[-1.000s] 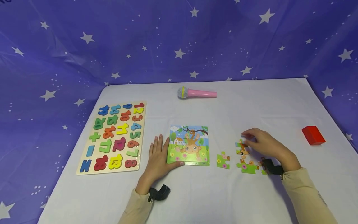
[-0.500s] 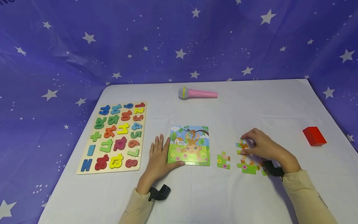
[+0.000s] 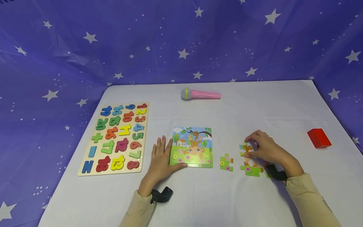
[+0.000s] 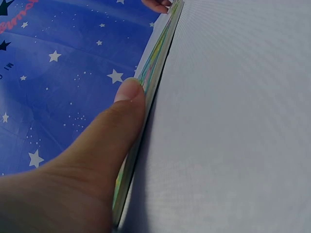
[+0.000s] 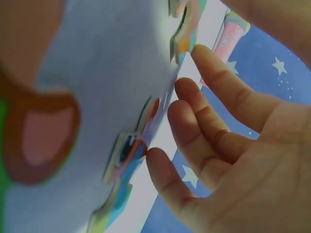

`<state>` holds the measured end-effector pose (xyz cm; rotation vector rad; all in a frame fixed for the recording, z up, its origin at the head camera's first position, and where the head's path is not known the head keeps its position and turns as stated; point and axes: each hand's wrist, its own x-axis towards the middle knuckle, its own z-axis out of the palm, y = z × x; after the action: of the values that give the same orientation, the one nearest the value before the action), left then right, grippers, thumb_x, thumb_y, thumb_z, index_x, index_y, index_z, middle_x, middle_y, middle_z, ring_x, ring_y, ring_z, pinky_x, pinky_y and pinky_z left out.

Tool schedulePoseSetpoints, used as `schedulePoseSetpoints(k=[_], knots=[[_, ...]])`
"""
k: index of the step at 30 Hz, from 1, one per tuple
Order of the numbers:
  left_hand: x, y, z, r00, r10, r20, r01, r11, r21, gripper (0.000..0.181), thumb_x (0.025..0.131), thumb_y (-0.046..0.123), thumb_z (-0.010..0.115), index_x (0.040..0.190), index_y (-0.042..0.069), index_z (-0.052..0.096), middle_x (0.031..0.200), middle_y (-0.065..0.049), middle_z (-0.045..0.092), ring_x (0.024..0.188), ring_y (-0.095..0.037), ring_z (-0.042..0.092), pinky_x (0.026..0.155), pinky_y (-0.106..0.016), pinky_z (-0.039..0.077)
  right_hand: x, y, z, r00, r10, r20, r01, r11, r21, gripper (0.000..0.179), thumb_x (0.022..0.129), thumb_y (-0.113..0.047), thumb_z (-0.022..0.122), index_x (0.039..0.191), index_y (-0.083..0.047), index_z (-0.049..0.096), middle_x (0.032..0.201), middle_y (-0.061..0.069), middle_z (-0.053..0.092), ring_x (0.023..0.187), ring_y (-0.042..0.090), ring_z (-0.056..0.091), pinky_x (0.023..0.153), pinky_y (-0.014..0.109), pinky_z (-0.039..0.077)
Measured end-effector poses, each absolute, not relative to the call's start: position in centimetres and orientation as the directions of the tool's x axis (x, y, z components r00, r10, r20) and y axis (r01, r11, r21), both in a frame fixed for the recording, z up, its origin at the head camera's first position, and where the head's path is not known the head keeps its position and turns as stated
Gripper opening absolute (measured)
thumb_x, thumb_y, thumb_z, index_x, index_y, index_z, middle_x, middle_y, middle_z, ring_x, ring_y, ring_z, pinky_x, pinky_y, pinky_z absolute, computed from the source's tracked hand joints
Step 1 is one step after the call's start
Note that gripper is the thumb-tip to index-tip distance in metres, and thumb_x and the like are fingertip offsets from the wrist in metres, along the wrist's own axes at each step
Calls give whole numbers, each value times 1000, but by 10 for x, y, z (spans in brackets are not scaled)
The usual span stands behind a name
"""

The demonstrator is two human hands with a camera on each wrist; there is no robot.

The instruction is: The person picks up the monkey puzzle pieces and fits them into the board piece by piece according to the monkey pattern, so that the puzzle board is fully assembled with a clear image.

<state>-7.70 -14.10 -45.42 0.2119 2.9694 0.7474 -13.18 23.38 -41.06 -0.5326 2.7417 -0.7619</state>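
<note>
My left hand (image 3: 161, 160) lies flat on the table with fingers spread, at the left side of a square monkey jigsaw puzzle (image 3: 195, 132). Its thumb (image 4: 127, 99) rests along the puzzle's near edge in the left wrist view. My right hand (image 3: 267, 147) is curled over the loose pieces, thumb and index finger at opposite ends of a brown jigsaw piece (image 3: 248, 148), pinching it. The right wrist view has one fingertip (image 5: 197, 52) touching a piece (image 5: 187, 36). Close by lie a green jigsaw piece with a pink flower (image 3: 253, 171) and a yellow-flowered jigsaw piece (image 3: 226, 164).
A wooden number board (image 3: 93, 126) with coloured numerals lies at the left. At the back is a pink toy microphone (image 3: 205, 94). A red block (image 3: 319, 138) stands at the right. More loose pieces are partly hidden under the right wrist.
My right thumb and index finger have closed down onto the brown jigsaw piece from just above it. The left hand stays in place beside the puzzle.
</note>
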Motion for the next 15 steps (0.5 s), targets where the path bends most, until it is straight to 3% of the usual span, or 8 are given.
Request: schedulePoseSetpoints(k=[7,15], knots=[[-77,-140,-453,-987,152,-45,112,870,479,108,66,63,66,145,8,18,153,-18,2,141,-33,-7,113,-51,0,-133,234,-413,-910,-397,-122,-270,788,-554,53,66,-28,80,104,-3,53,104,12,52,95,26,43,82,41,33],[-77,-140,-453,-988,152,-40,114,868,484,107,66,62,67,145,7,18,153,-18,2,141,-33,-6,113,-52,0,-129,234,-411,-899,-407,-160,-226,746,-627,52,70,-23,77,109,-8,47,94,6,52,75,13,46,59,22,42]])
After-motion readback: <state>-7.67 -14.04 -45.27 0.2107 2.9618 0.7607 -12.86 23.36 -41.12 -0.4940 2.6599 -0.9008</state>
